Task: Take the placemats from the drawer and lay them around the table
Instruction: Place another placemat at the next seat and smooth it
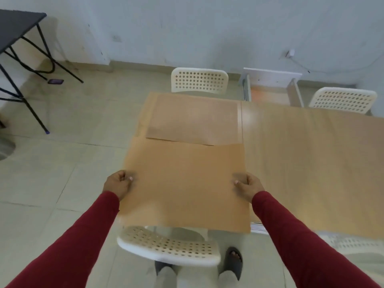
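Observation:
I hold a tan placemat (185, 183) flat over the near left end of the wooden table (301, 159). My left hand (118, 183) grips its left edge and my right hand (248, 185) grips its right edge, thumbs on top. The mat's near edge hangs out past the table over a chair. A second placemat (193, 119), slightly paler, lies flat on the far left part of the table, and the held mat covers its near edge. An open drawer (272, 88) shows beyond the table by the wall.
A white perforated chair (168, 246) stands right below the held mat, in front of my feet. Two more white chairs (199, 80) (342, 99) stand at the table's far side. A black folding table (18, 23) is at the far left, with tiled floor between.

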